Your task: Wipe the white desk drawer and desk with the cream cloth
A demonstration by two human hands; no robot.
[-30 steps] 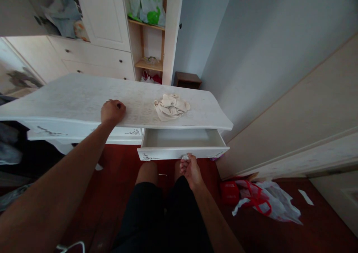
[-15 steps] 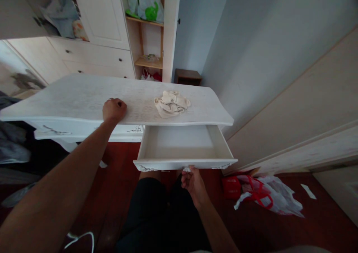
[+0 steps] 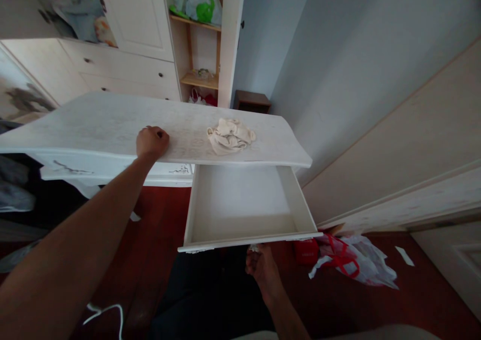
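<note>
My left hand (image 3: 152,142) rests as a fist on the white table's top (image 3: 101,124), near its front edge. Nothing shows in its curled fingers. Below the tabletop a white drawer (image 3: 240,222) stands pulled far out, and its inside looks bare. My right hand (image 3: 263,270) is at the drawer's front, its fingers closed around the ornate drawer knob (image 3: 254,248). A crumpled cream cloth (image 3: 231,137) lies on the tabletop, to the right of my left fist and behind the drawer.
Behind the table stands a white wardrobe (image 3: 139,24) with open shelves holding plastic bags (image 3: 203,2). A wall (image 3: 338,79) closes off the right side. On the red-brown floor lie a plastic bag (image 3: 364,260), a red box (image 3: 306,252) and a white cable (image 3: 112,307).
The drawer has slid farther out toward me, with my right hand on its knob. My left fist stays on the tabletop, and the cloth lies as before.
</note>
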